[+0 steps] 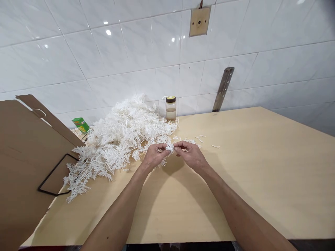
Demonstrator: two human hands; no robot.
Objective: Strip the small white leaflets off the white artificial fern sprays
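Both hands meet over the middle of the table, fingertips close together. My left hand (156, 155) pinches the left side of a small white feathery plastic sprig (170, 147). On its right side, my right hand (190, 153) pinches the same sprig between thumb and forefinger. Part of the sprig is hidden by the fingers. A large heap of white artificial sprigs (125, 129) lies to the left, behind and beside my left hand. A few loose white bits (199, 139) lie on the table behind my right hand.
The pale wooden table (274, 167) meets a white tiled wall. A bottle of liquid (171, 109) stands behind the heap. At the left are a green packet (81, 125), brown cardboard (23, 157) and a black wire frame (52, 174). A metal bracket (223, 89) leans on the wall.
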